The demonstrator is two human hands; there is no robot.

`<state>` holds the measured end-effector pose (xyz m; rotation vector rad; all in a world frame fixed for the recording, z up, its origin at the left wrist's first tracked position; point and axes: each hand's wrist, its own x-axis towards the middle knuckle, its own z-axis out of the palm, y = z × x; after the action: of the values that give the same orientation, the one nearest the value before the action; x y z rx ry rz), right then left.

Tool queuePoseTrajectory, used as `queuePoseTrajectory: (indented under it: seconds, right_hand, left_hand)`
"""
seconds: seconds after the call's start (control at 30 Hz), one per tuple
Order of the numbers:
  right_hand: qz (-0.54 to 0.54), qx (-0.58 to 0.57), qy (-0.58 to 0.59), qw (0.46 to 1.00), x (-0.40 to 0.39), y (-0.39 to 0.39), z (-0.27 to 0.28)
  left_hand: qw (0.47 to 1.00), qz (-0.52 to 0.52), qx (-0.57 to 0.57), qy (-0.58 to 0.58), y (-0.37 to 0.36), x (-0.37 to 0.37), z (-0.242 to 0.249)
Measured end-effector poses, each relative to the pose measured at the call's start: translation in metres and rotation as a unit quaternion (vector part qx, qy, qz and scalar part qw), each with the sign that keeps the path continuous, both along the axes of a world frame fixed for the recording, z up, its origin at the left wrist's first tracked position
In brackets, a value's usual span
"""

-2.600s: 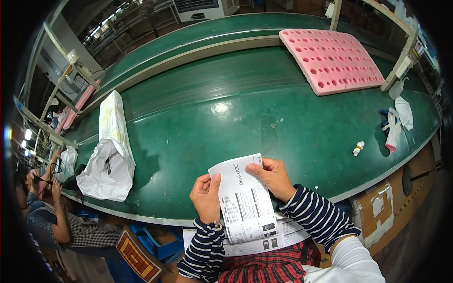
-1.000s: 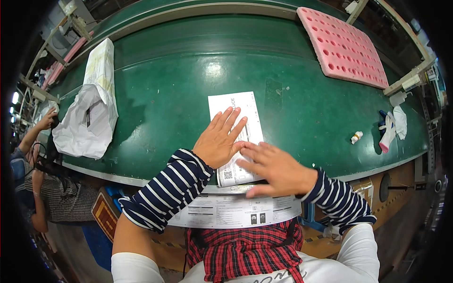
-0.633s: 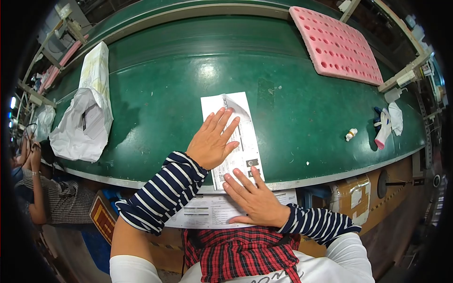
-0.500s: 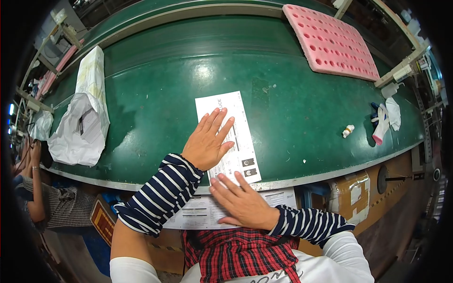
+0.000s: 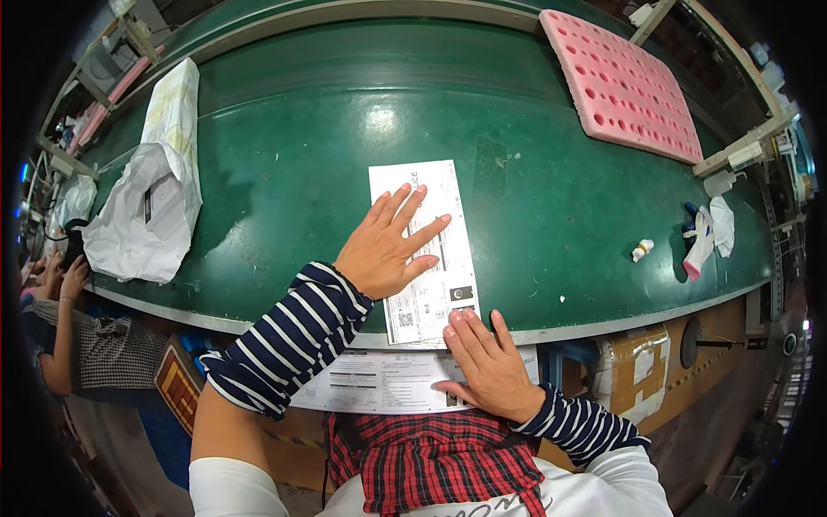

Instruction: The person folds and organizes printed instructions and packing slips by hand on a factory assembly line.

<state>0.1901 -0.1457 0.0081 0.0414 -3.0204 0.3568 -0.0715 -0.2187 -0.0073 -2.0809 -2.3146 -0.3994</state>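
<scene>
A folded white printed leaflet [image 5: 444, 250] lies on the green worktop near its front edge. My left hand [image 5: 388, 246] rests flat on its upper half with the fingers spread. At the leaflet's lower right corner, my right hand [image 5: 491, 366] lies flat with its fingertips on the paper and the thumb held apart. Below the worktop's edge, a wider printed sheet [image 5: 379, 383] stretches across in front of my apron, partly under my right hand. Part of the leaflet's print is hidden beneath my left hand.
A pink foam block with holes [image 5: 620, 86] leans at the back right. Small gloves or cloths [image 5: 699, 241] and a small white piece [image 5: 642, 250] lie at the right. An open white bag [image 5: 142, 215] stands at the left, near another person's hands [image 5: 71, 277].
My right hand has moved right along the leaflet's lower edge, uncovering its lower left corner. My left hand stays spread on the paper. The view has shifted slightly.
</scene>
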Motion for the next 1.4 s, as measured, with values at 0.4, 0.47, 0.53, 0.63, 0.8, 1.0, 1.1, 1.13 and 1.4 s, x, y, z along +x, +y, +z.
queuePoseTrajectory:
  seconds: [0.4,0.47,0.53,0.63,0.8,1.0,1.1,1.13,1.4]
  right_hand:
    - [0.009,0.016,0.039,0.999,-0.015,0.006,0.012]
    - [0.006,0.01,0.045,0.999,-0.015,0.006,0.013]
    - [0.008,0.005,0.045,0.999,-0.014,0.006,0.012]
    - [0.013,0.012,0.051,0.999,-0.015,0.009,0.011]
    - [0.022,-0.001,0.069,0.997,-0.021,0.01,0.012]
    - [0.058,-0.09,0.056,0.993,-0.03,0.034,0.008]
    - [0.047,-0.176,0.076,0.98,-0.045,0.054,0.018]
    - [0.042,-0.206,0.061,0.976,-0.049,0.061,0.016]
    - [-0.06,-0.413,-0.025,0.908,-0.088,0.092,0.004]
  left_hand:
    - [0.995,0.04,0.093,0.014,-0.01,-0.018,0.01]
    - [0.992,-0.057,0.072,-0.084,-0.033,0.012,0.008]
    - [0.987,-0.095,0.033,-0.126,-0.058,0.041,0.013]
    - [0.993,-0.087,-0.005,-0.076,-0.085,0.06,0.023]
    - [0.996,-0.061,0.059,-0.013,-0.115,0.061,0.003]
    - [0.978,0.054,0.154,-0.128,-0.106,0.07,-0.007]
    - [0.964,0.074,0.188,-0.17,-0.101,0.067,0.0]
    - [0.956,0.096,0.185,-0.205,-0.101,0.066,0.0]
    - [0.897,0.167,0.124,-0.39,-0.081,0.045,0.013]
